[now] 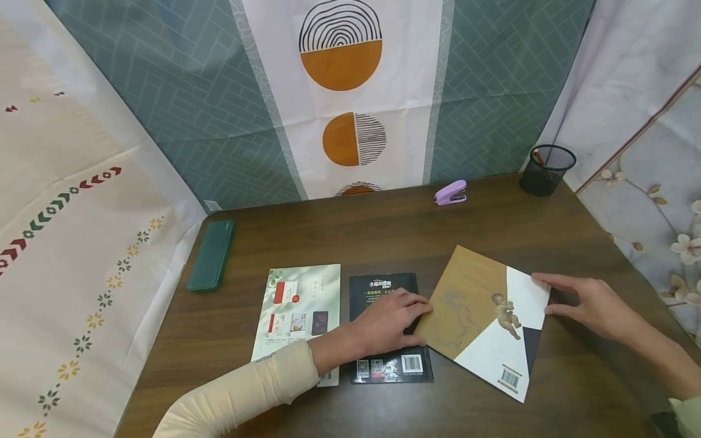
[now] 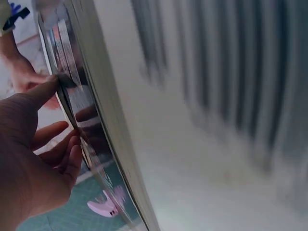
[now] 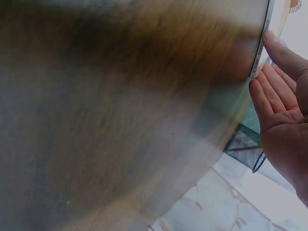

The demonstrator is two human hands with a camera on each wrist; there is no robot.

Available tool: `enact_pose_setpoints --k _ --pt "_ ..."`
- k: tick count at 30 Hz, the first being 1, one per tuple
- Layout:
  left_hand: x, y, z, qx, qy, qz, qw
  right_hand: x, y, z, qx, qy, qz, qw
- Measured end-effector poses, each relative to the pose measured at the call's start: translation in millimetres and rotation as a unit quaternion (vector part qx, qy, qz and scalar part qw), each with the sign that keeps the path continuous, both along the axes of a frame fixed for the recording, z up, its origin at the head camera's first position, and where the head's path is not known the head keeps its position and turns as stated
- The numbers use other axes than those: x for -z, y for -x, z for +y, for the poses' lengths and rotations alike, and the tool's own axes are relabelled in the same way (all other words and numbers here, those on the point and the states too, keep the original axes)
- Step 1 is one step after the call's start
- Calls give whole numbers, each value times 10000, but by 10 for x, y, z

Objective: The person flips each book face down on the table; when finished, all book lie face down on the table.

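Observation:
A tan and white book [image 1: 475, 307] with a cherub figure and a barcode lies at a slant on the table, between my two hands. My left hand [image 1: 386, 321] reaches over a dark book [image 1: 391, 368] and touches the slanted book's left edge with thumb and fingers spread along it. At the opposite edge, my right hand [image 1: 594, 304] rests its thumb and fingertips, with a gap between them. The right wrist view shows the thumb [image 3: 284, 55] and fairly straight fingers against that edge. Left of the dark book lies a pale green book [image 1: 298, 328], partly behind my left forearm.
A dark green case [image 1: 212, 255] lies at the table's left edge. Toward the back are a purple stapler [image 1: 451, 193] and a black mesh pen holder [image 1: 542, 173]. Patterned cloths hang along the back and both sides of the wooden table [image 1: 328, 234].

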State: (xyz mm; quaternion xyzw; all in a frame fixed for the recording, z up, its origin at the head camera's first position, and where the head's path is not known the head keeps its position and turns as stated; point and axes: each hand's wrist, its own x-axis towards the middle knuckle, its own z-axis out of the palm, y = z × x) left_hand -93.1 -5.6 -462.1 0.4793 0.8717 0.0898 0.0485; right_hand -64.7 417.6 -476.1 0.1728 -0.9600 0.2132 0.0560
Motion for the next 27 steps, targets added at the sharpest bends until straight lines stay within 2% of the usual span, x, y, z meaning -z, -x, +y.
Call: enact_pose_setpoints --k 8,13,17,20,24,27 --pt "6 -142 35 128 255 77 9996 -47 77 -55 269 123 -711 9970" --pt "-18 -208 28 159 338 157 9992 -53 116 -82 219 137 -735 9970" --pt "-14 -260 28 230 208 113 9995 -49 154 -109 153 116 -758 9969" --pt "-12 -283 38 170 96 88 9998 -57 181 -143 108 150 -855 9962" --pt "-6 -323 67 38 197 241 9995 -77 213 -183 86 189 -1058 9942" --pt "12 -376 93 -49 242 497 9985 -90 240 -214 102 144 -1181 9928"
